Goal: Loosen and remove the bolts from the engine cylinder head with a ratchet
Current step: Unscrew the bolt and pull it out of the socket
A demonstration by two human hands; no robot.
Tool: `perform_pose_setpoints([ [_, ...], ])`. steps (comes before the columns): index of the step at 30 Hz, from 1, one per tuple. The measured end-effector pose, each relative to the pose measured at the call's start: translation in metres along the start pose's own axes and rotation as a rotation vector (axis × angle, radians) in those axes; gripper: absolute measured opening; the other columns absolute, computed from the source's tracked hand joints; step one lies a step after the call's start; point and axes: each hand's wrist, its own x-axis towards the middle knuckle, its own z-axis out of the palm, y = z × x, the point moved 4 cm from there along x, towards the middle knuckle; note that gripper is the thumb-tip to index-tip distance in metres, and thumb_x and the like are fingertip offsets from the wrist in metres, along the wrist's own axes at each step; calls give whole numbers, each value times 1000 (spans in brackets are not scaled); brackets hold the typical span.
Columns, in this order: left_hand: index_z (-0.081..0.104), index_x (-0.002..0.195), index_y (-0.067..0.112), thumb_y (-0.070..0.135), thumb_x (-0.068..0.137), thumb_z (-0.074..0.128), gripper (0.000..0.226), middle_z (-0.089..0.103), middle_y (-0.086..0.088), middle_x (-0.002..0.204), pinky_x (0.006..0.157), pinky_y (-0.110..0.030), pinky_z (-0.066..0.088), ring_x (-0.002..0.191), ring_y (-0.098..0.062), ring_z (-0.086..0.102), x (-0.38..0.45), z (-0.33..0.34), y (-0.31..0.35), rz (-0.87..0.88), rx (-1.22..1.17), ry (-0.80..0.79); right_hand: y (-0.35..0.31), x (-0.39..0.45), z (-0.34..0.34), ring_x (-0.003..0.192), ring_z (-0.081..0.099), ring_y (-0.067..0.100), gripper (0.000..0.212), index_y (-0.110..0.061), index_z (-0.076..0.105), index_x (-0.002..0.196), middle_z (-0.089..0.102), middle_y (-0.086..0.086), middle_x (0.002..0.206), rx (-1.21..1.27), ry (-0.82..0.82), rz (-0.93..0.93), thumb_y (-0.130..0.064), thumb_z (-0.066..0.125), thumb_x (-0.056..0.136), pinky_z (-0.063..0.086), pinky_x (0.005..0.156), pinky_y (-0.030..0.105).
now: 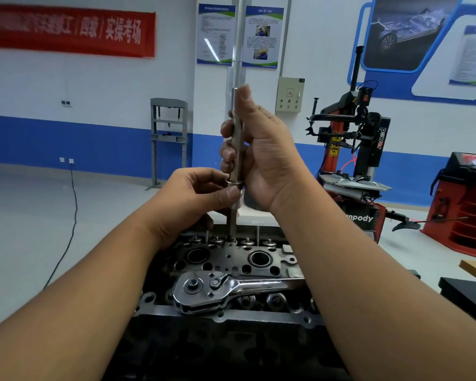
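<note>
The engine cylinder head (231,259) lies in front of me, with round ports and valve springs along its far edge. A chrome ratchet (226,288) rests flat across it, handle pointing right. My right hand (261,158) grips a long metal extension bar (236,149) that stands upright, its lower end (232,229) reaching down to the head's far edge. My left hand (195,199) pinches the socket and ring (235,188) on that bar just below my right hand. Whether a bolt hangs in the socket is hidden.
A red and black tyre changer (352,149) stands to the right behind the engine. A red wheel balancer (465,204) is at far right, a grey press frame (168,138) at the back wall. A black cable (72,215) runs over the floor on the left.
</note>
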Motion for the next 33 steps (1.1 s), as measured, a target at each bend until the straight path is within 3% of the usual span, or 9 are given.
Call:
perform_pose_setpoints([
  [4,78,105,17,38,90,69,27,78,-16,109,66,-33,58,102,-34,76,-2,7,0,-42,-129,-154,0,0,0,49,46,15,48,-13,63,92,62,-1,68,-15,0,43,-58,52,101,37,50,27],
  [9,71,107,8,30,88,79,30,79,-13,99,58,-29,52,89,-28,78,-2,5,1,13,-29,-75,3,1,-1,49,46,16,49,-15,62,96,61,-1,68,2,0,67,-63,56,96,37,51,28],
  [13,76,101,14,33,71,88,37,80,-13,97,60,-31,50,87,-27,77,-1,1,0,-1,5,20,-1,-1,1,47,46,19,32,-17,53,91,63,2,70,-1,-16,-29,-46,66,96,40,50,28],
  [19,74,115,8,26,92,73,29,78,-14,106,63,-34,56,97,-33,77,-2,5,1,-15,-148,-110,0,2,0,45,45,20,46,-10,60,94,61,3,68,26,17,-3,-53,50,103,36,51,29],
  [23,69,114,2,24,81,86,44,79,-14,100,67,-40,54,89,-29,77,1,2,0,17,-29,-19,2,2,0,45,46,19,41,-16,57,99,64,2,69,41,3,5,-56,62,94,39,50,28],
  [25,72,107,4,28,73,85,44,80,-13,96,60,-35,53,84,-24,76,1,-1,-1,7,-4,34,1,2,0,45,46,19,35,-18,54,92,63,2,69,33,-10,-24,-50,67,92,38,50,28],
  [27,76,104,10,31,75,84,36,80,-12,98,58,-29,54,86,-23,77,1,-1,-1,-10,-38,2,1,2,1,46,47,19,35,-16,53,90,63,3,70,20,-14,-35,-49,64,97,38,51,29],
  [30,76,110,9,29,89,74,29,78,-16,106,67,-35,60,99,-34,76,0,5,-2,-27,-153,-138,0,1,0,46,48,19,44,-12,59,93,63,2,68,0,3,-14,-55,53,101,39,50,28],
  [33,72,112,7,28,93,75,28,78,-14,104,67,-36,55,97,-34,77,0,5,-2,-4,-89,-122,0,0,-1,46,47,19,48,-12,66,93,62,3,67,27,17,16,-57,49,103,39,50,28],
])
